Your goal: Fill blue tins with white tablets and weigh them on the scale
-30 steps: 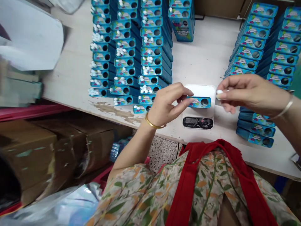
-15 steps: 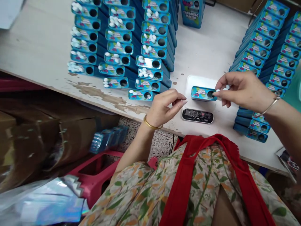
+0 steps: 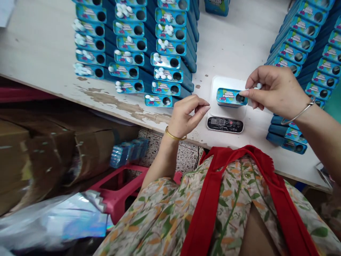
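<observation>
On the white kitchen scale [image 3: 216, 111] stands a blue candy tin [image 3: 230, 96] with a round hole in its top. My right hand [image 3: 271, 87] is closed around a few white candies [image 3: 258, 86], its thumb and fingertips right at the tin's hole. Left of the scale, my left hand [image 3: 188, 113] hovers with thumb and index fingertips brought close together and nothing visible between them. The scale's dark display [image 3: 225, 125] faces me, lit with digits.
Rows of blue tins [image 3: 128, 42] stand at the left, many with white candies on top. More tins [image 3: 301, 39] fill the right side. A pink stool [image 3: 119, 193], cardboard boxes [image 3: 53, 153] and plastic packaging [image 3: 77, 220] lie below the table [image 3: 39, 46].
The view has shifted slightly, so the tins and scale sit higher in it. My right thumb remains by the tin's hole, and fewer candies show in that hand.
</observation>
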The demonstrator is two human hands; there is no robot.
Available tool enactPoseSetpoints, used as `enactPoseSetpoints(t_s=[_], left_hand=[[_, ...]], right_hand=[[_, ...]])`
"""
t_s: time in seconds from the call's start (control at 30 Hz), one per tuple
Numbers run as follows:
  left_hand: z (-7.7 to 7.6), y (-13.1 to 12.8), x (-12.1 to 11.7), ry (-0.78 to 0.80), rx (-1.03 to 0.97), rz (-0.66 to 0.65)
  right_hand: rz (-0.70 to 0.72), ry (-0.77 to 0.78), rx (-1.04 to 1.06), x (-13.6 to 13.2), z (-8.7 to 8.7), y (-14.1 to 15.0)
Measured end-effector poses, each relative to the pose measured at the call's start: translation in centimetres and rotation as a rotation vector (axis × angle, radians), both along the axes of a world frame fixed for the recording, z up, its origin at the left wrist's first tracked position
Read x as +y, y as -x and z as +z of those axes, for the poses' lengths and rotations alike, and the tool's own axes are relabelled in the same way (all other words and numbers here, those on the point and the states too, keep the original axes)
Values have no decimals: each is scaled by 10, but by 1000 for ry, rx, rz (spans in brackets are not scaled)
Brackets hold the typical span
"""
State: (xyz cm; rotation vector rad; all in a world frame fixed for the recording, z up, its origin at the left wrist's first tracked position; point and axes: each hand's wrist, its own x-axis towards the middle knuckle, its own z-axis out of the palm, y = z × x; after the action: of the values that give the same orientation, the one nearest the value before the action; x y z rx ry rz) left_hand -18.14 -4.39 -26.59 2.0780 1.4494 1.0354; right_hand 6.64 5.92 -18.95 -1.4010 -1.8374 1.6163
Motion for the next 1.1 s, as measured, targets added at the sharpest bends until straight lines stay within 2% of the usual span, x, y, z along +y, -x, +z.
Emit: enactPoseSetpoints(t_s=[0.2, 0.47, 0.6, 0.73, 0.83, 0.9, 0.97, 1.1], left_hand=[[-4, 3, 0, 20, 6, 24], [-7, -1, 2, 70, 35, 37], [-9, -1, 3, 90, 74, 49], [-9, 0, 0, 85, 93, 52], [-6, -3, 4, 4, 137, 62], [-4, -8, 12, -101, 199, 26], [-3, -18, 24, -165, 281, -62], [1, -50, 47, -130, 410, -272]], right_hand=[[-89, 89, 216, -5, 17, -21], [-273, 189, 190, -25, 4, -64], [-282, 210, 190, -30, 2, -67], [-231, 219, 225, -29, 1, -57], [-197, 206, 262, -29, 3, -50], [-202, 199, 286, -29, 8, -51], [-262, 173, 312, -31, 15, -57], [-484, 77, 343, -42, 30, -87]])
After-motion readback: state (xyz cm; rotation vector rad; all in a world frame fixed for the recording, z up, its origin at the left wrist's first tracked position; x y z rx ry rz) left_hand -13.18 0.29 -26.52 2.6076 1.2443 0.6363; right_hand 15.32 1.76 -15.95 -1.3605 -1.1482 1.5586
